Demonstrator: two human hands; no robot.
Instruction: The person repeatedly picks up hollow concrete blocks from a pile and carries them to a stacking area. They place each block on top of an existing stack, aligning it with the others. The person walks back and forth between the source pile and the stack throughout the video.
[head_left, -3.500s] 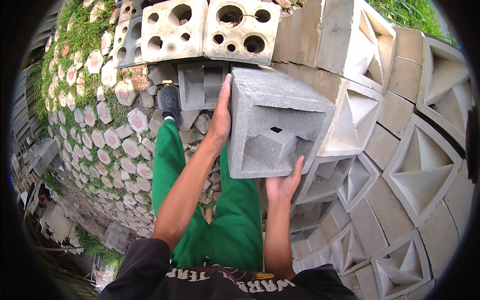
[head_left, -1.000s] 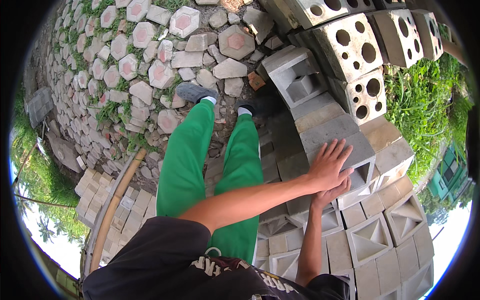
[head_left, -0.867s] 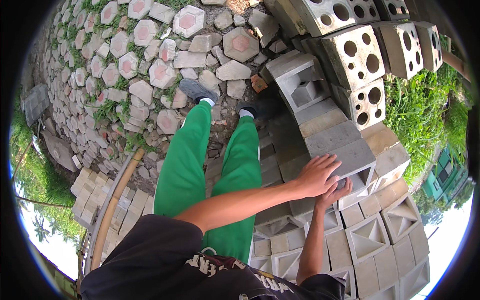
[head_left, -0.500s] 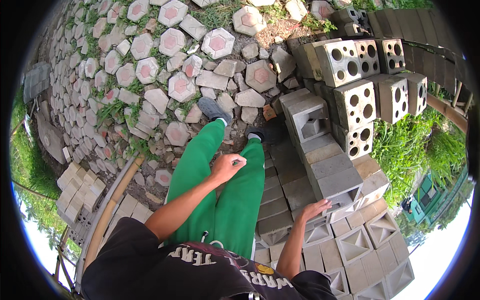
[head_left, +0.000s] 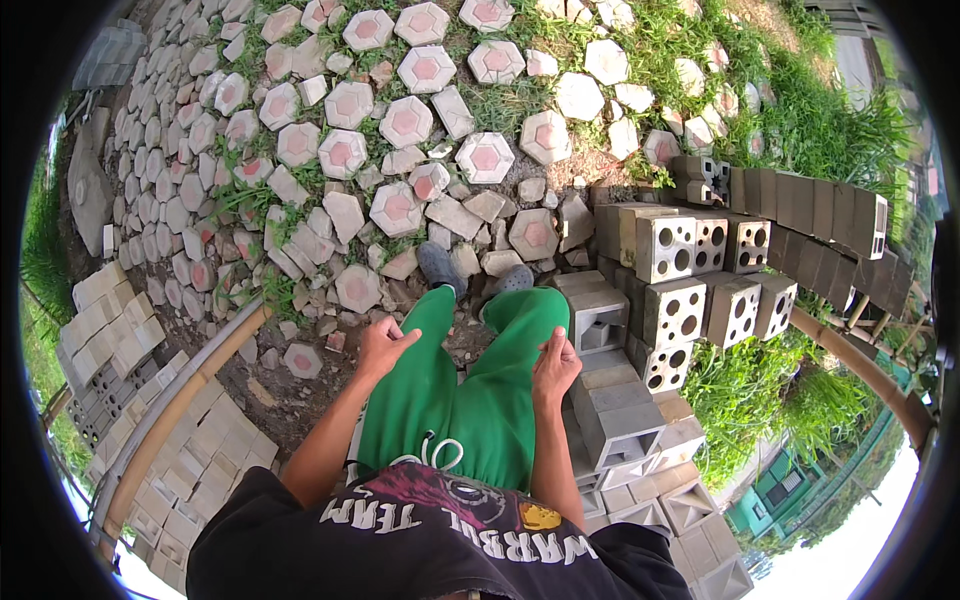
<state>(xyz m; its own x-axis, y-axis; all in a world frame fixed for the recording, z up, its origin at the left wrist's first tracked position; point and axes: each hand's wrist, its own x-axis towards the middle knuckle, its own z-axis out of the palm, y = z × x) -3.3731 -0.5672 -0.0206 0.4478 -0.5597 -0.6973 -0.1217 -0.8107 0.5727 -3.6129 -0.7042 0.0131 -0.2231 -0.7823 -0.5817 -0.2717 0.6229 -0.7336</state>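
Note:
My left hand (head_left: pixel 386 346) is held over the left leg of my green trousers (head_left: pixel 405 400), its thumb stuck out from loosely bent fingers and nothing visible in it. Above my right thigh, my right hand (head_left: pixel 556 368) is closed with its fingers curled in, and no object shows in it. Nearest to that hand on the right is a grey hollow concrete block (head_left: pixel 615 425), on a row of similar blocks. The two hands are apart from each other and from the blocks.
Hexagonal pavers (head_left: pixel 405 122) and broken pieces cover the ground ahead. Blocks with round holes (head_left: pixel 673 312) are stacked at the right, beside grass (head_left: pixel 735 372). A bamboo pole (head_left: pixel 180 410) and pale block stacks (head_left: pixel 205 445) stand at the left. My grey shoes (head_left: pixel 437 264) are on rubble.
My right hand has come off the hollow block and moved up and left over my thigh, its fingers now curled. My left hand has shifted left. My feet have stepped and the view has turned.

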